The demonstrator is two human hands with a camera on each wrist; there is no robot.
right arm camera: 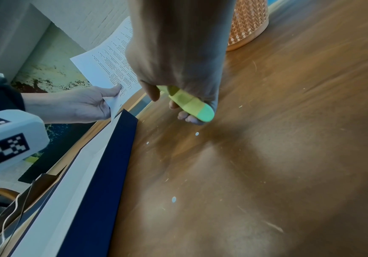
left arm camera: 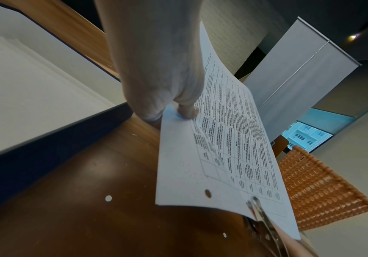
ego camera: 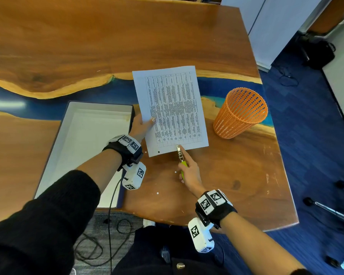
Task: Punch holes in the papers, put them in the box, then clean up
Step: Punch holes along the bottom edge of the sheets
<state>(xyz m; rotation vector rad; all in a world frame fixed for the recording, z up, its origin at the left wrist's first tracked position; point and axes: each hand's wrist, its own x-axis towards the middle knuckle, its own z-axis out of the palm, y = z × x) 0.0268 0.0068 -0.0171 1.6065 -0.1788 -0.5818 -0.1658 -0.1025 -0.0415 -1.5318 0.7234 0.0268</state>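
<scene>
Above the wooden surface point(ego camera: 216, 175) with its blue resin band, the left hand point(ego camera: 140, 125) pinches a white printed sheet of paper point(ego camera: 173, 108) by its left edge, thumb on top, holding it clear of the wood. At the sheet's near edge, the right hand point(ego camera: 190, 173) is clamped round the green handles of a metal hole punch point(ego camera: 180, 153), whose silver head sits over the paper margin beside one punched hole point(left arm camera: 208, 193). Left of the paper lies an open white box with dark blue walls point(ego camera: 83, 135); right of it stands an orange plastic mesh basket point(ego camera: 239, 113). Small white paper dots point(right arm camera: 173, 199) lie on the wood under the paper's near edge.
</scene>
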